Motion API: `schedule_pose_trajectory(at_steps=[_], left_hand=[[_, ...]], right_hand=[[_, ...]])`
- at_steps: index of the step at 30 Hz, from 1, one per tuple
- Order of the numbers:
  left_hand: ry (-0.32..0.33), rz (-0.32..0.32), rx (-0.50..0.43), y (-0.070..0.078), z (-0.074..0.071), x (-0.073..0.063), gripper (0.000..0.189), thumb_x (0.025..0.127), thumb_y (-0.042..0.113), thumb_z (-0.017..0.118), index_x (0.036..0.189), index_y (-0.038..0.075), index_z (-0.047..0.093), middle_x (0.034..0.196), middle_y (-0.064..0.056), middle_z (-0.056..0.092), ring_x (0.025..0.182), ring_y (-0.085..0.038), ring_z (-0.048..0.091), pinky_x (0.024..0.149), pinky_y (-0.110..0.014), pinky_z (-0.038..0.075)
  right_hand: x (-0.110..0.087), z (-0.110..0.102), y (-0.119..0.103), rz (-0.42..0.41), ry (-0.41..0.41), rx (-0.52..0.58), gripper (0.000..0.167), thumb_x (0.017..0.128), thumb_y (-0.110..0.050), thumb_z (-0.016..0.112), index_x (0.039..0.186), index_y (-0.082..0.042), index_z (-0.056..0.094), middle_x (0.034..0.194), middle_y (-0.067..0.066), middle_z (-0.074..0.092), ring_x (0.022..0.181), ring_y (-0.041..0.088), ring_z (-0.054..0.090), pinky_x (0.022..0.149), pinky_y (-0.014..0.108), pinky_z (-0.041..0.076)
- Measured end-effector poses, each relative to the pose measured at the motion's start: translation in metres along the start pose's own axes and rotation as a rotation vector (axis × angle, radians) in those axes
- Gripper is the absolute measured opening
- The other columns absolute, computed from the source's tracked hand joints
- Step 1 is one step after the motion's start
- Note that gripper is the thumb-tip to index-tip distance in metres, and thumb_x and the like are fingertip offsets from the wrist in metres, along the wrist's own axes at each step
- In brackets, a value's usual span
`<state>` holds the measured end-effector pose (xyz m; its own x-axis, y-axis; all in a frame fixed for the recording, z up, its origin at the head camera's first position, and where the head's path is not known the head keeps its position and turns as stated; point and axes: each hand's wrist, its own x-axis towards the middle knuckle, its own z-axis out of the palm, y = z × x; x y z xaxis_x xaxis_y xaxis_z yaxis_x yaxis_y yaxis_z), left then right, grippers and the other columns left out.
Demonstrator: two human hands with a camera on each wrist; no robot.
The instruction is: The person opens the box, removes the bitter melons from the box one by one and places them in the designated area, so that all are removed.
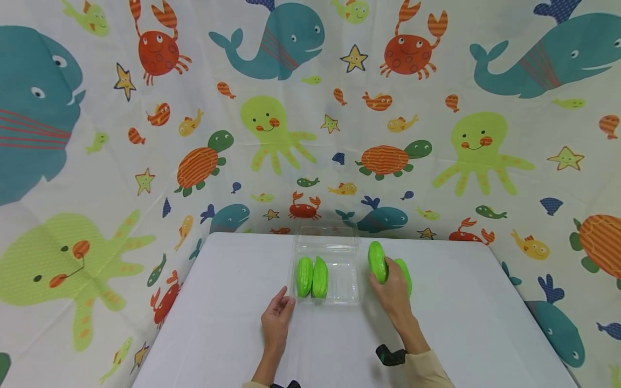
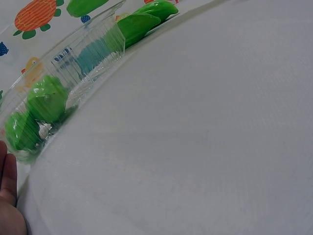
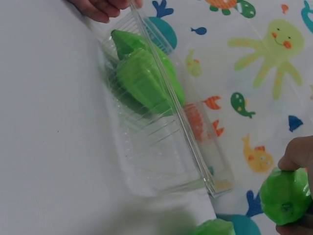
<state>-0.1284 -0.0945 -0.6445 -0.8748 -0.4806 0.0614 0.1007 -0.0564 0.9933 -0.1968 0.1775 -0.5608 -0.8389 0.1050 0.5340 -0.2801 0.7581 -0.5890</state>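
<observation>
My right hand (image 1: 392, 288) grips a plump green cucumber-like vegetable (image 1: 377, 262), raised to the right of a clear plastic box (image 1: 343, 280). In the right wrist view the held vegetable (image 3: 284, 198) shows end-on between thumb and fingers. Two similar vegetables, a left one (image 1: 304, 276) and a right one (image 1: 320, 277), lie side by side in the box's left half. My left hand (image 1: 275, 326) is at the box's front left corner, its fingers fairly straight at the wall. Partly hidden behind my right hand, another green vegetable (image 1: 404, 275) lies on the table.
The box's hinged clear lid (image 1: 326, 237) stands open at the back. A white table (image 1: 218, 323) bears everything, with a sea-animal print curtain (image 1: 291, 129) behind it. In the left wrist view, two green vegetables (image 2: 134, 30) overlap on the table beyond the box.
</observation>
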Motion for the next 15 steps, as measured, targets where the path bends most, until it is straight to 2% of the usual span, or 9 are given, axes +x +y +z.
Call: schedule_pose_trajectory(at_steps=[6,11,15], left_hand=[[0.003,0.011,0.013,-0.001,0.000,0.000,0.042,0.091,0.008,0.073,0.131,0.001,0.064,0.096,-0.008,0.067,0.087,0.000,0.063,0.078,-0.009,0.052],[0.002,0.007,0.020,0.000,0.000,-0.001,0.042,0.090,0.008,0.073,0.131,0.002,0.064,0.096,-0.008,0.067,0.087,0.000,0.063,0.078,-0.008,0.052],[-0.003,0.002,0.010,0.001,0.000,-0.001,0.043,0.091,0.009,0.074,0.132,0.002,0.064,0.098,-0.010,0.067,0.088,0.000,0.063,0.079,-0.008,0.052]], right_hand=[[0.002,-0.007,0.005,0.006,0.012,0.017,0.057,0.078,-0.005,0.082,0.126,0.013,0.057,0.111,0.028,0.065,0.087,0.034,0.059,0.073,0.047,0.054],[0.003,-0.013,0.008,0.038,-0.001,0.022,0.058,0.080,-0.007,0.080,0.129,0.013,0.055,0.120,0.031,0.063,0.094,0.037,0.062,0.077,0.051,0.056],[0.004,-0.015,0.011,0.059,-0.003,0.023,0.057,0.082,-0.007,0.079,0.130,0.013,0.055,0.121,0.032,0.062,0.096,0.038,0.063,0.079,0.053,0.057]])
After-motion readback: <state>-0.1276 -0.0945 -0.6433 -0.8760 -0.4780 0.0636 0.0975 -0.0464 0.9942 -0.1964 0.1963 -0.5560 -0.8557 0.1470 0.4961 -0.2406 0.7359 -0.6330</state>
